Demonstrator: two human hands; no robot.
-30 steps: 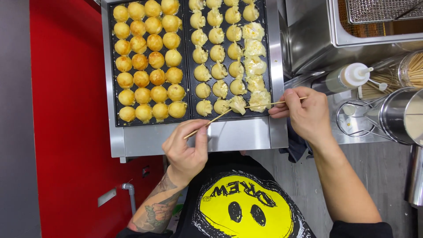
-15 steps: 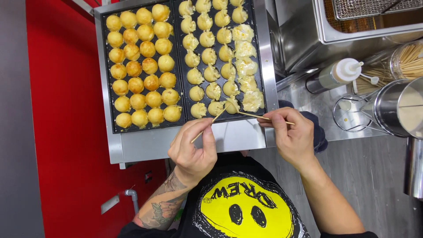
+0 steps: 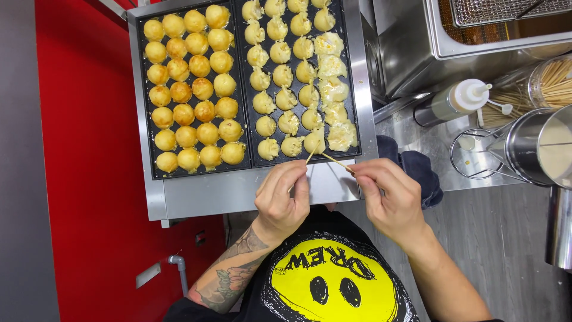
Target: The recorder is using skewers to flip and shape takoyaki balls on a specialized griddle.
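Steel counter (image 3: 429,149) at right, red wall at left. Griddle (image 3: 250,188) fills top centre w/ 2 pans: left 24 browned balls (image 3: 193,89), right approx. 20 pale ones. Left hand (image 3: 283,197) and right hand (image 3: 387,194) each pinch 1 skewer (image 3: 333,160), tips crossed at the pale ball (image 3: 314,141) in the bottom row, angled low as if to get under it.

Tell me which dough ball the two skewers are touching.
The pale ball in the bottom row of the right pan, second from its right end. Both skewer tips meet on it; the left hand and right hand hold one each.
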